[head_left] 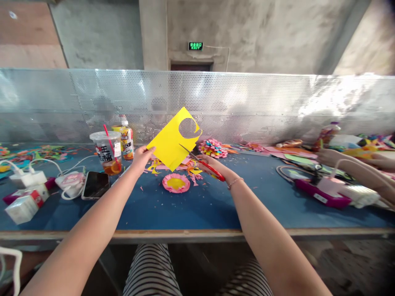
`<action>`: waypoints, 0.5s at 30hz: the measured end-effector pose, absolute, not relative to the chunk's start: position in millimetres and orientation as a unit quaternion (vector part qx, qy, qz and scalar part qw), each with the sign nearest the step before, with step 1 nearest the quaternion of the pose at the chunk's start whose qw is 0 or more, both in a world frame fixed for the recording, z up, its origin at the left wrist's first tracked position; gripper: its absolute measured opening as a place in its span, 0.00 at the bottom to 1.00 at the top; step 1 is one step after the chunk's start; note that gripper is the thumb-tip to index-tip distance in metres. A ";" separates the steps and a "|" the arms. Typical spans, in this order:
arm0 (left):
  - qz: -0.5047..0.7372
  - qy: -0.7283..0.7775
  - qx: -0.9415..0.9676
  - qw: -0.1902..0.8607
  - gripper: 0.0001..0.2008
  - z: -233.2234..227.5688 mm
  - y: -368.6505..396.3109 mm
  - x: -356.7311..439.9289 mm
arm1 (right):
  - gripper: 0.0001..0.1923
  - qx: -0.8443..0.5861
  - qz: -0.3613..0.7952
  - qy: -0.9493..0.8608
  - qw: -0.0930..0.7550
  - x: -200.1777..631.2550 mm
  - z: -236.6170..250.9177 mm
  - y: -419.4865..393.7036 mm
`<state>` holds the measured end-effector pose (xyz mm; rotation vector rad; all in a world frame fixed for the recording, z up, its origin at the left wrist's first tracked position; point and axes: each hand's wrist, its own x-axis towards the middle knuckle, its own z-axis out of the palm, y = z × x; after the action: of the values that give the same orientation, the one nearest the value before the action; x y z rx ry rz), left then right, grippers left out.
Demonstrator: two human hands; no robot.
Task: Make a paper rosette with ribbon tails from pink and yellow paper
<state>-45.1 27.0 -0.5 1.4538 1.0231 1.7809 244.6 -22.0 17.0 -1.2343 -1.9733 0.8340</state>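
Note:
My left hand (141, 158) pinches the lower left corner of a yellow paper sheet (170, 142) and holds it up above the blue table (191, 205). A round piece is cut out of the sheet's upper right corner. My right hand (212, 164) grips red-handled scissors (207, 165). Their blades are parted and point up-left into the sheet's lower right edge. Below the sheet lies a pink and yellow paper flower (176, 183) among paper scraps (188, 166).
A plastic cup with a straw (106, 153), a drink bottle (126, 142), a phone (95, 184), chargers (29, 179) and a small carton (21, 207) stand at left. More paper flowers (212, 149) lie behind. Another person's arms (354, 170) rest at right, beside a pink device (321, 193). A perforated metal screen (247, 107) backs the table.

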 end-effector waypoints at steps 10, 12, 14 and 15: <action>0.675 0.391 0.548 0.302 0.16 -0.6 27.0 -45.0 | 0.32 -0.497 0.270 -0.762 0.314 245.6 12.1 -14.0; 0.675 0.388 0.546 0.310 0.16 0.5 25.4 -43.8 | 0.31 -0.502 0.257 -0.764 0.314 245.8 11.3 -12.8; 0.676 0.385 0.546 0.312 0.16 0.9 24.7 -43.1 | 0.28 -0.499 0.244 -0.769 0.315 246.2 10.8 -11.6; 0.676 0.385 0.547 0.310 0.15 0.8 24.9 -43.0 | 0.27 -0.496 0.241 -0.772 0.316 246.3 10.7 -11.2</action>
<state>-43.0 24.9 0.8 1.4439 1.0158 1.7850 246.3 -11.2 10.7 -1.3059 -2.0321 0.6352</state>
